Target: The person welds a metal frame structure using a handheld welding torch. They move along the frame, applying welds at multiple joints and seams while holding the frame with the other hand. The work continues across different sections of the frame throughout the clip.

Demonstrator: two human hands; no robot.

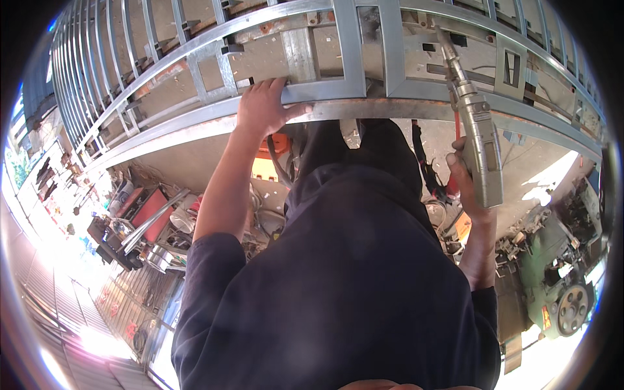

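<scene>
Over a cluttered workshop floor (175,157), we curl our right fingers (457,166) around a dull grey tool (480,133), thick-bodied and narrow-nosed, above the silvery frame (325,90) where our left fingers (259,90) lie spread.

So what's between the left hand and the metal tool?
In the head view, part of the grey metal frame runs between the left hand and the metal tool, with dark trousers below it.
</scene>
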